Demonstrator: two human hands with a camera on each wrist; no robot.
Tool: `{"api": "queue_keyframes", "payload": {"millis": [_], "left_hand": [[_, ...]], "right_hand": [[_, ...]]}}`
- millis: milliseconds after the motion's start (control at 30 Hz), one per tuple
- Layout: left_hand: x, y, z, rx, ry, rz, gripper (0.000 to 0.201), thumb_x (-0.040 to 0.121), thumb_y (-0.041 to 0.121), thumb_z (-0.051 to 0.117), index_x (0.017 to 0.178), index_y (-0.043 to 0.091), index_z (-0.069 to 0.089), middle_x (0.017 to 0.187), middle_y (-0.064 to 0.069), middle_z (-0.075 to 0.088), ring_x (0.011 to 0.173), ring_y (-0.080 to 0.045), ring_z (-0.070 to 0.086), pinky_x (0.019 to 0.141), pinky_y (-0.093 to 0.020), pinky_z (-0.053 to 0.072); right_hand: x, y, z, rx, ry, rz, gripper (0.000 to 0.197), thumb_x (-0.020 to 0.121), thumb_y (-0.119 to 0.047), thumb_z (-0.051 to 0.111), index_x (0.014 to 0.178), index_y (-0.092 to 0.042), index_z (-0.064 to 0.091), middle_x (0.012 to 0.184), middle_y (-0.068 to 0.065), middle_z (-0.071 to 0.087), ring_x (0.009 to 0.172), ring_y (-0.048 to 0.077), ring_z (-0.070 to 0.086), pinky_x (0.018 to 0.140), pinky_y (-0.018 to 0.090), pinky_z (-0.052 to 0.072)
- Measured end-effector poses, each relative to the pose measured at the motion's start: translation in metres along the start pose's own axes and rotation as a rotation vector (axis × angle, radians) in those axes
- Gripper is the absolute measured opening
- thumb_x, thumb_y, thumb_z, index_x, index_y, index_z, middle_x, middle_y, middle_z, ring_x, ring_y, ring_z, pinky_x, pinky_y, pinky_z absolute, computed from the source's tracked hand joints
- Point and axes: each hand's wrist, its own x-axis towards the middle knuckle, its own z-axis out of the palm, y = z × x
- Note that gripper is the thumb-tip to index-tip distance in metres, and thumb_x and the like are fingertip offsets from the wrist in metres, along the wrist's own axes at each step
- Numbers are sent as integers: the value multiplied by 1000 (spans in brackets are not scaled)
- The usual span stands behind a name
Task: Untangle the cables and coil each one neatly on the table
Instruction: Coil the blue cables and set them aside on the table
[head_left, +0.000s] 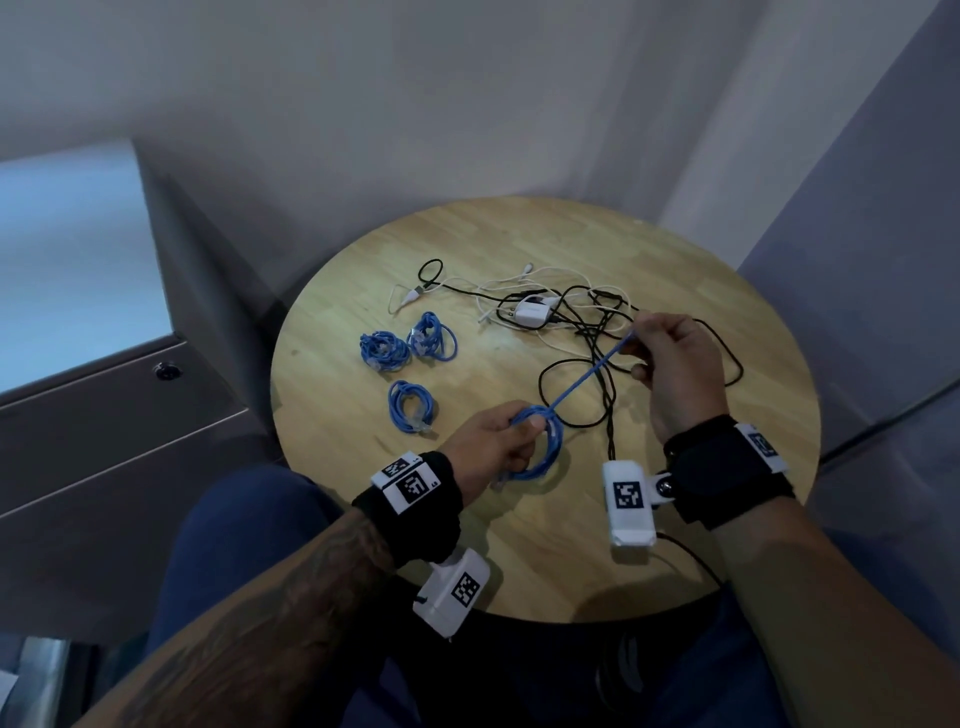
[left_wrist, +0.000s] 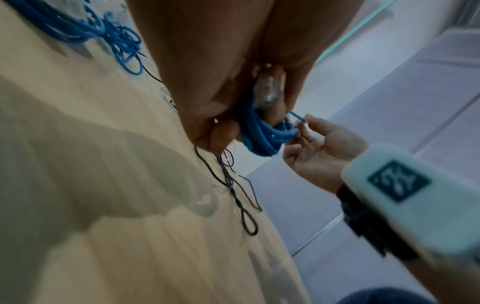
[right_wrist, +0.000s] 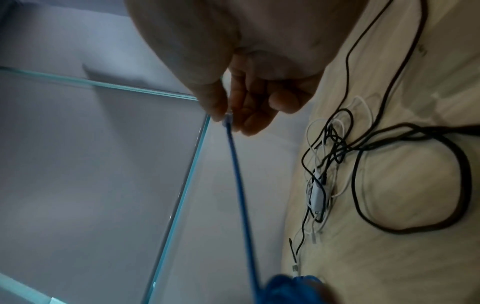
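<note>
Blue network cable (head_left: 540, 441) sits nearest, its loops gathered in the left hand (head_left: 493, 441), whose fingers curl round the bundle just above the round wooden desk (head_left: 571, 561). From that coil a straight run rises to the right hand (head_left: 675, 364), which pinches the clear plug end between thumb and fingertips (right_wrist: 221, 111). Judging by the springy loops, this cable is light and fairly stiff, so it should be held at the crossing point of the coil or it may spring open. To the left lie 3 finished blue coils (head_left: 410, 400). Farther back, thin black cables (head_left: 587, 332) and white cables (head_left: 519, 280) tangle round a white charger (head_left: 530, 312); these look limp and snag-prone, best taken by a plug end.
</note>
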Motion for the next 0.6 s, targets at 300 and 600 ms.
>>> {"api": "queue_keyframes", "payload": {"millis": [300,600], "left_hand": [[-4,25,-21,-377,165,58,33,102,14,42,74,18,59,64,2,24,47,-7,26,44,-17,27],[-7,20,-11,-255,137,-3,25,101,15,45,118,0,56,69,1,52,47,-7,31,41,-15,30]], "right_hand": [[-37,20,6,-439,-612,-49,11,93,-4,66,102,-9,68,87,1,68,75,3,62,69,15,49],[-53,32,26,-79,-517,335,20,98,-15,56,116,-15,65,82,1,66,69,13,52,60,27,36]]}}
